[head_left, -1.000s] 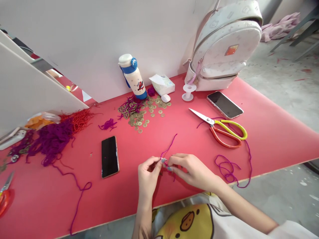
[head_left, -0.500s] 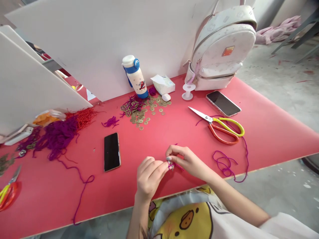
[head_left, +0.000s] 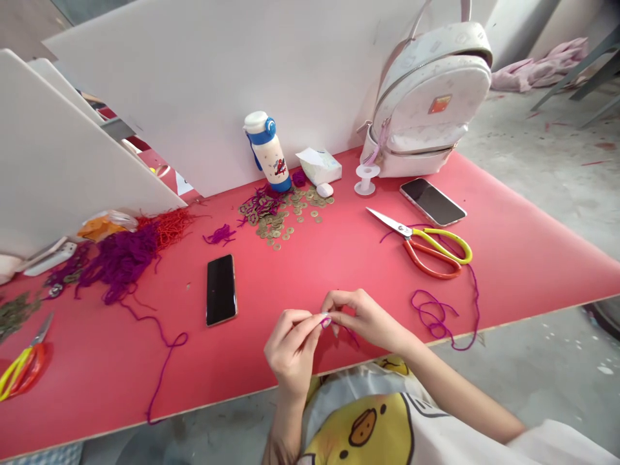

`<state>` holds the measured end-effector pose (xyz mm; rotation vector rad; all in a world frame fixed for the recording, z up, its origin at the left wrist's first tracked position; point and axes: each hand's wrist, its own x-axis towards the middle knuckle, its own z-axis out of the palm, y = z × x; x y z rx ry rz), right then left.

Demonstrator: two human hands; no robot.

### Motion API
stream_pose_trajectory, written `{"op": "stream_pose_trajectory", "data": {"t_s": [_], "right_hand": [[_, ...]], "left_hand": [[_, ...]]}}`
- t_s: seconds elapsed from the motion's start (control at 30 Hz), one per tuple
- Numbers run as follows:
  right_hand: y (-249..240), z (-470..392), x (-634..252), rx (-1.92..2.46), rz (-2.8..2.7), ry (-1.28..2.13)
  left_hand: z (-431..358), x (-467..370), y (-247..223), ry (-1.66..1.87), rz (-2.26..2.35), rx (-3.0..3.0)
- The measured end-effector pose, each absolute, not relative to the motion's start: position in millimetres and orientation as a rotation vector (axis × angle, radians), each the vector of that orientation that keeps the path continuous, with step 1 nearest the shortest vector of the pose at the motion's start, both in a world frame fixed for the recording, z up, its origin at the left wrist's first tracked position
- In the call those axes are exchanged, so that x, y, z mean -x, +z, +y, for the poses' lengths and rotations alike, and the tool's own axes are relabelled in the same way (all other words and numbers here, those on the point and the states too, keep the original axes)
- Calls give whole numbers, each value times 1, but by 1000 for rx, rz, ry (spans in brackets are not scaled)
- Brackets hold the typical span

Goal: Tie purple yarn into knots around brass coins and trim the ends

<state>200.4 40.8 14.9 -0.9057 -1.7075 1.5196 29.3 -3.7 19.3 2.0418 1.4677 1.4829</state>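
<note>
At six o'clock of the red table (head_left: 290, 274), near its front edge, a piece of purple yarn (head_left: 351, 334) is located between the two hands. It looks thin and bright; a small curl of it shows at the fingertips, and the fingers hide another part. The left hand (head_left: 292, 352) is directed upward to one o'clock, its thumb and forefinger pinching the yarn. The right hand (head_left: 361, 318) arrives from four o'clock, fingers bent toward nine, and also pinches the yarn. The loose end points to about four o'clock, its long axis running obliquely from ten to four. Seen from the hands, scissors (head_left: 409, 243) lie at two o'clock and coins (head_left: 272, 225) at eleven.
</note>
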Motion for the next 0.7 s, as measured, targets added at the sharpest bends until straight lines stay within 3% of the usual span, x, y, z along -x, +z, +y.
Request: {"op": "stream_pose_trajectory", "data": {"t_s": [0.23, 0.7], "right_hand": [[14, 38, -204, 887, -1893, 1177], [5, 56, -227, 1175, -1764, 1298]], "left_hand": [[1, -26, 22, 1279, 1461, -1803], [-13, -40, 24, 1283, 988, -1423]]}}
